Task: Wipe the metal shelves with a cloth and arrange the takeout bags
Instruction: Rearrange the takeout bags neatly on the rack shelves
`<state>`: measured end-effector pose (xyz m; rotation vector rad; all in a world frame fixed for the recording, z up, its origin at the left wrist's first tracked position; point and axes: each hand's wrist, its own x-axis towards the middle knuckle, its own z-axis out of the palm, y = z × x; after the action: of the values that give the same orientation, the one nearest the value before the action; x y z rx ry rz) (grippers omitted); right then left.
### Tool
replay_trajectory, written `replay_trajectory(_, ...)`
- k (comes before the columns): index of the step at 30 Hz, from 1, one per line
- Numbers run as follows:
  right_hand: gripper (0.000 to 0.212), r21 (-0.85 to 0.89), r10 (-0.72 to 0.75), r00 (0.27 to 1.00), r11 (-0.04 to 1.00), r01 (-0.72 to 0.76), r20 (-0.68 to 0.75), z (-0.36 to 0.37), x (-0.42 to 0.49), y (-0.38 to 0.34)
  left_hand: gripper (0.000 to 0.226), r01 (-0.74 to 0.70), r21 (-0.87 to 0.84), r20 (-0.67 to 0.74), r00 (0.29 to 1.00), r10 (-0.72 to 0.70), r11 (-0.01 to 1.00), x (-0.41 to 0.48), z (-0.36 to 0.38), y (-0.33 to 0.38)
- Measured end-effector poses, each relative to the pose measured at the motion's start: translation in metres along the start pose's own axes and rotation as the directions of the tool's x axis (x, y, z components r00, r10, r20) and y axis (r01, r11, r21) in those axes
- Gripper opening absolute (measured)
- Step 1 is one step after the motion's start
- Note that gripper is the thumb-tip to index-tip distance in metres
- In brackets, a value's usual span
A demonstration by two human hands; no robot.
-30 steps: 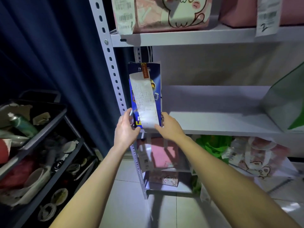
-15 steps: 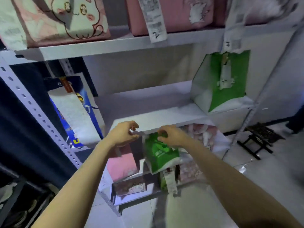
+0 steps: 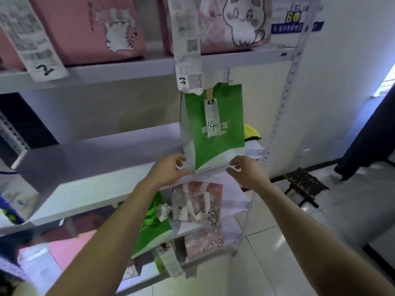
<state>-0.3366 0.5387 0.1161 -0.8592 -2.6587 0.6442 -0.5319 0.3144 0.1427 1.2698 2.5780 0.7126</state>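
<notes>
Both hands flank the green takeout bag's base on the middle shelf.

Left hand (image 3: 168, 169) and right hand (image 3: 245, 173) pinch the lower corners of the green bag (image 3: 213, 133), fingers curled. It stands upright at the middle shelf (image 3: 85, 167) front edge, midway between them; neither hand is nearer.

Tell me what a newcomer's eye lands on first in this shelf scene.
First, the green takeout bag standing upright at the right end of the middle shelf, a receipt marked 14 clipped to its front. The left hand and right hand sit at its bottom corners. Above, pink cartoon-cat bags line the top shelf, long receipts hanging over its edge.
</notes>
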Motion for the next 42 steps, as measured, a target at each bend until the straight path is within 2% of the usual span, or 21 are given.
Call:
replay_trajectory(3, 0.045, 0.065, 0.073, 0.990, 0.996, -0.066, -0.121, -0.012, 0.018, 0.025, 0.051, 0.074, -0.044, -0.113, 0.990, -0.079, 0.996, 0.015, 0.018, 0.023)
replay_trajectory(5, 0.058, 0.104, 0.094, 0.984, 0.991, -0.079, -0.154, -0.013, 0.030, 0.034, 0.032, 0.092, -0.054, -0.182, 0.978, -0.100, 0.994, 0.021, 0.028, 0.034)
replay_trajectory(7, 0.073, 0.111, 0.080, 0.990, 0.992, -0.068, -0.115, -0.012, 0.042, 0.040, 0.005, 0.106, -0.031, -0.226, 0.968, -0.111, 0.994, 0.026, 0.035, 0.037)
replay_trajectory(9, 0.083, 0.105, 0.062, 0.997, 0.993, -0.057, -0.041, -0.007, 0.055, 0.042, 0.009, 0.125, -0.015, -0.239, 0.963, -0.125, 0.992, 0.027, 0.038, 0.035)
replay_trajectory(11, 0.081, 0.163, 0.061, 0.998, 0.985, -0.060, 0.002, -0.001, 0.066, 0.042, 0.006, 0.130, -0.023, -0.218, 0.967, -0.132, 0.991, 0.024, 0.039, 0.031)
replay_trajectory(12, 0.077, 0.186, 0.062, 0.998, 0.981, -0.063, 0.011, 0.003, 0.069, 0.041, 0.007, 0.124, -0.038, -0.204, 0.970, -0.129, 0.992, 0.023, 0.039, 0.031)
replay_trajectory(14, 0.074, 0.197, 0.038, 0.999, 0.980, -0.039, 0.010, 0.010, 0.071, 0.037, 0.027, 0.130, -0.106, -0.186, 0.971, -0.148, 0.986, 0.020, 0.040, 0.029)
replay_trajectory(16, 0.071, 0.195, -0.009, 1.000, 0.981, 0.009, -0.001, 0.019, 0.069, 0.028, 0.036, 0.142, -0.169, -0.205, 0.963, -0.176, 0.975, 0.015, 0.038, 0.025)
replay_trajectory(21, 0.065, 0.188, -0.140, 0.990, 0.973, 0.131, 0.035, 0.050, 0.059, -0.029, 0.039, 0.208, -0.206, -0.263, 0.930, -0.258, 0.956, -0.023, 0.020, -0.016)
replay_trajectory(26, 0.066, 0.279, -0.250, 0.963, 0.936, 0.215, 0.098, 0.099, 0.039, -0.125, 0.045, 0.313, -0.241, -0.373, 0.844, -0.385, 0.919, -0.089, -0.022, -0.094)
replay_trajectory(31, 0.069, 0.271, -0.315, 0.935, 0.925, 0.265, 0.161, 0.144, 0.019, -0.212, 0.051, 0.355, -0.267, -0.420, 0.794, -0.440, 0.896, -0.146, -0.063, -0.162)
replay_trajectory(36, 0.068, 0.233, -0.317, 0.936, 0.932, 0.278, 0.153, 0.175, -0.001, -0.268, 0.056, 0.358, -0.260, -0.416, 0.797, -0.439, 0.897, -0.178, -0.090, -0.207)
replay_trajectory(42, 0.075, 0.208, -0.250, 0.957, 0.954, 0.218, 0.145, 0.181, -0.017, -0.283, 0.070, 0.330, -0.230, -0.348, 0.851, -0.394, 0.916, -0.188, -0.101, -0.228)
